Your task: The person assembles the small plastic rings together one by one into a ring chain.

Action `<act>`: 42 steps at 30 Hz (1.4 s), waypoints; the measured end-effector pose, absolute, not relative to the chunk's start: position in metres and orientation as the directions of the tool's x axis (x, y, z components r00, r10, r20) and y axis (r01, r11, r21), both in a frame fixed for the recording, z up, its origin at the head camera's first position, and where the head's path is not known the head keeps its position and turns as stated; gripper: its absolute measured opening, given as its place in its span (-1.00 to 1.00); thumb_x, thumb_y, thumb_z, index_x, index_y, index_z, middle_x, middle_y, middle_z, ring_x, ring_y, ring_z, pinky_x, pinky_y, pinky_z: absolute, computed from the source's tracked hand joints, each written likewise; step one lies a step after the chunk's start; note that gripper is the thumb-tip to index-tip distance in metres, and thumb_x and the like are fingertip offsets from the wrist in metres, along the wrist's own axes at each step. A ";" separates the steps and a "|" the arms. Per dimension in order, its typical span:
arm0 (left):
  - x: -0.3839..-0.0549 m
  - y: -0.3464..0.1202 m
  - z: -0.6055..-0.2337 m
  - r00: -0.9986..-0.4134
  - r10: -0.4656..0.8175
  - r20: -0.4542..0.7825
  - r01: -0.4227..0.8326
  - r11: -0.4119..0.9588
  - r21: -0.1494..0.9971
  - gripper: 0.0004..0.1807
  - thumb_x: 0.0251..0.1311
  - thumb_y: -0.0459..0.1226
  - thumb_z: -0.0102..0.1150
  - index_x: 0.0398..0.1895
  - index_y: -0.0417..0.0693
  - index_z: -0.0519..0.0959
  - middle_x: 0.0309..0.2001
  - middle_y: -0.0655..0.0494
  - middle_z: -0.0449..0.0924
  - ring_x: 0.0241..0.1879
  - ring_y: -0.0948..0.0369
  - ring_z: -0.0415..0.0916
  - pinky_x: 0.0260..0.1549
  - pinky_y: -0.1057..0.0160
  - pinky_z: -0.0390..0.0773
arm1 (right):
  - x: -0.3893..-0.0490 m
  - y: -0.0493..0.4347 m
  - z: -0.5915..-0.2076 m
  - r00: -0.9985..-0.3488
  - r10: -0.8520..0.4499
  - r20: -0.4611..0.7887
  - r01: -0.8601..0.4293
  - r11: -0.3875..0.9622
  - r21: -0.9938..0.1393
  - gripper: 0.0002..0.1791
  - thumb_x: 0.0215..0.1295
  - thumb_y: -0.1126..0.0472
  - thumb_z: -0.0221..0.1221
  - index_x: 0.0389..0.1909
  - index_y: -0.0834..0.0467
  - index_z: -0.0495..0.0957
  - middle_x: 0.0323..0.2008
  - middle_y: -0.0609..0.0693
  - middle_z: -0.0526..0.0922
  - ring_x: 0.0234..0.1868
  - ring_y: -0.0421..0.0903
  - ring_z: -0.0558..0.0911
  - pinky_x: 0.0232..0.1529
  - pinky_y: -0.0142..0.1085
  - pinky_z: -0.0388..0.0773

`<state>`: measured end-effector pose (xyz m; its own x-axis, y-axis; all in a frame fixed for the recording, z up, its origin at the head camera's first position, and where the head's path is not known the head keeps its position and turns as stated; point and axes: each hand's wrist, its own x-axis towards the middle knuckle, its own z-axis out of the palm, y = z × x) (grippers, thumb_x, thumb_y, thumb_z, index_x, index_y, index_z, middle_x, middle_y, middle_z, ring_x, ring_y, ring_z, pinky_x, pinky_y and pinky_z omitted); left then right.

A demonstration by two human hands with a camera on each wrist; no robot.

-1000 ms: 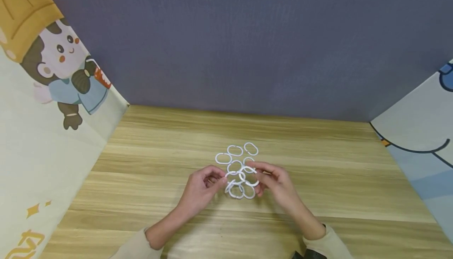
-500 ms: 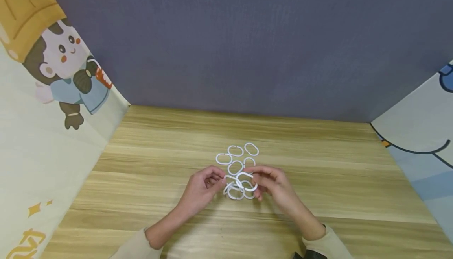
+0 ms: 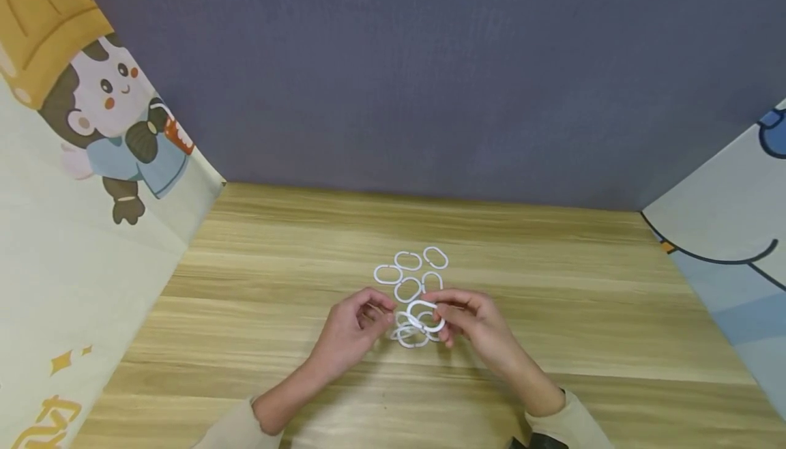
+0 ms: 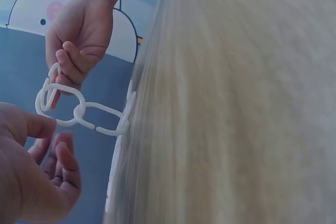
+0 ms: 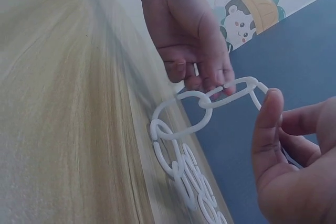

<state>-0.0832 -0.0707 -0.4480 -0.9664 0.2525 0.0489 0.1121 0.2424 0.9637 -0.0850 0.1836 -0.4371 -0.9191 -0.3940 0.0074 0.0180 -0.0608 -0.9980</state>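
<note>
In the head view my right hand (image 3: 475,319) pinches a white plastic chain link (image 3: 424,302) between thumb and index finger. Other links are joined to it, and the right wrist view shows this chain (image 5: 210,116) sloping down to the tabletop. My left hand (image 3: 350,329) is beside the chain on the left, its thumb and fingers slightly parted with nothing between them. In the left wrist view, a left fingertip (image 4: 50,124) is right at the edge of the second link (image 4: 79,95).
Several loose white links (image 3: 375,273) lie flat on the wood-grain table (image 3: 295,244) just beyond the hands. A dark blue-grey panel (image 3: 393,80) rises at the back. Printed cartoon panels stand at the left (image 3: 184,217) and right (image 3: 706,230).
My left fingers have let go of the link they pinched. The right hand has lowered its link slightly and turned it, and the joined links have dropped closer to the table.
</note>
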 end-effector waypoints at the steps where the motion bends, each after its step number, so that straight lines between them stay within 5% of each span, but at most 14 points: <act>1: -0.083 -0.070 -0.448 -0.967 0.245 0.063 0.124 0.240 0.963 -0.87 0.37 -0.41 0.46 -0.07 -0.17 0.74 -0.21 0.08 0.75 -0.28 0.23 0.65 -0.28 0.36 0.68 | -0.085 0.184 -0.437 -0.919 -0.395 0.007 0.018 -0.059 -0.998 -0.61 0.63 0.40 0.13 0.26 0.65 0.51 -0.29 -0.04 0.69 -0.43 -0.28 0.65 -0.40 -0.43 0.68; 8: -0.077 -0.067 -0.445 -0.940 0.228 0.252 0.306 0.245 0.920 -0.77 0.21 -0.47 0.57 -0.20 0.00 0.75 -0.28 0.23 0.72 -0.34 0.30 0.60 -0.41 0.37 0.64 | -0.085 0.184 -0.439 -0.911 -0.412 0.003 0.032 -0.078 -0.996 -0.60 0.66 0.39 0.12 0.27 0.68 0.46 -0.26 -0.03 0.71 -0.41 -0.29 0.64 -0.40 -0.44 0.66; 15: -0.076 -0.066 -0.447 -0.889 0.281 0.361 0.428 0.231 0.874 -0.68 0.06 -0.48 0.66 -0.19 0.02 0.78 -0.25 0.16 0.74 -0.36 0.34 0.58 -0.44 0.33 0.67 | -0.085 0.185 -0.439 -0.896 -0.443 -0.020 0.068 -0.091 -0.994 -0.58 0.66 0.38 0.12 0.26 0.71 0.44 -0.25 -0.02 0.74 -0.39 -0.29 0.65 -0.37 -0.44 0.67; 32: -0.077 -0.066 -0.446 -0.925 0.239 0.297 0.353 0.241 0.904 -0.74 0.14 -0.42 0.65 -0.22 0.06 0.77 -0.28 0.29 0.70 -0.35 0.33 0.58 -0.40 0.36 0.65 | -0.085 0.183 -0.444 -0.895 -0.446 -0.027 0.064 -0.068 -0.996 -0.57 0.72 0.32 0.09 0.25 0.69 0.44 -0.29 0.00 0.72 -0.41 -0.27 0.66 -0.37 -0.42 0.71; 42: -0.078 -0.074 -0.448 -0.955 0.182 0.235 0.276 0.245 0.930 -0.77 0.17 -0.43 0.63 -0.25 0.07 0.78 -0.32 0.27 0.68 -0.35 0.31 0.58 -0.38 0.40 0.61 | -0.088 0.187 -0.451 -0.973 -0.187 -0.137 0.087 0.250 -0.964 -0.73 0.49 0.39 0.32 0.10 0.46 0.69 -0.30 0.18 0.74 -0.51 -0.19 0.59 -0.51 -0.41 0.58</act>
